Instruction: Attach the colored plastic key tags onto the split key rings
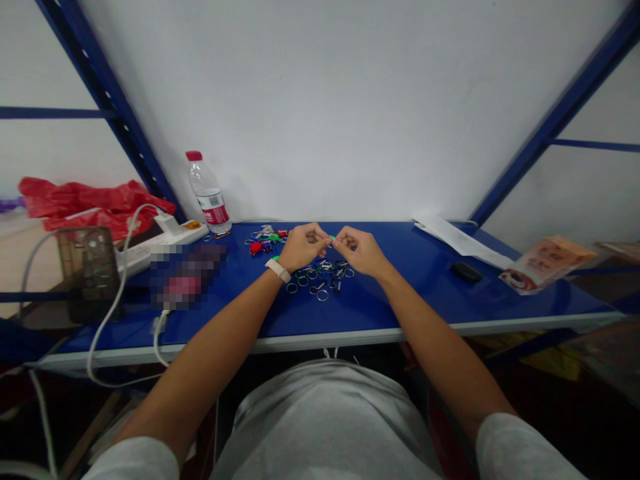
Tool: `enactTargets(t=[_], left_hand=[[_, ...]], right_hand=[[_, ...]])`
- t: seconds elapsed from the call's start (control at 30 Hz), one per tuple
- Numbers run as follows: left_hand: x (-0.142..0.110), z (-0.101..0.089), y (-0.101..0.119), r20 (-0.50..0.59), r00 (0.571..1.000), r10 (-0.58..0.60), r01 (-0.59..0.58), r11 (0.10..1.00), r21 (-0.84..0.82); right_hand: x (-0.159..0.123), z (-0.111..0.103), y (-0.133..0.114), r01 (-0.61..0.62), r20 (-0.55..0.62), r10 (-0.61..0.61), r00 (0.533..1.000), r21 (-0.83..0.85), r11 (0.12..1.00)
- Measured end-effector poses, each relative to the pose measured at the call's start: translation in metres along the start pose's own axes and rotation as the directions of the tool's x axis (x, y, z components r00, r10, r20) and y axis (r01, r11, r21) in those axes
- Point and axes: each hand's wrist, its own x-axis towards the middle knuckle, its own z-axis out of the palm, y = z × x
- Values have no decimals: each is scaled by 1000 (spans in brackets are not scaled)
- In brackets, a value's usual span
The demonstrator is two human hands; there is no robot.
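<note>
My left hand (303, 247) and my right hand (357, 250) meet above the blue tabletop (390, 300), their fingertips pinching a small green piece (331, 238). The piece is mostly hidden by my fingers, so its exact form cannot be told. Just below my hands lies a loose scatter of metal key rings (320, 280), some with black or green parts. A second cluster of rings with red and green pieces (265, 240) sits further back, beyond my left hand. A white band (278, 270) circles my left wrist.
A plastic water bottle (207, 193) and a white power strip (160, 247) stand at the back left, near a pixelated patch (185, 277) and white cables. Papers (460, 240), a black object (466, 271) and a printed packet (547, 263) lie right. Blue shelf uprights flank the table.
</note>
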Motion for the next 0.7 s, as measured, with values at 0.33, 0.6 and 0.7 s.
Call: enactTargets(t=[0.33,0.6,0.7], left_hand=[[1,-1,0,3,998,-55,55,997,-50],[2,-8,-2,154,978,-143,186,929,-320],[3,-11,-6,191,972,-138,202,907,-370]], right_hand=[[0,4,-4,-9,-81,3,997,-76,997],[1,2,-1,-24,-118,16,993,-70,997],[1,3,-1,-8,-129,-1,992,-66,998]])
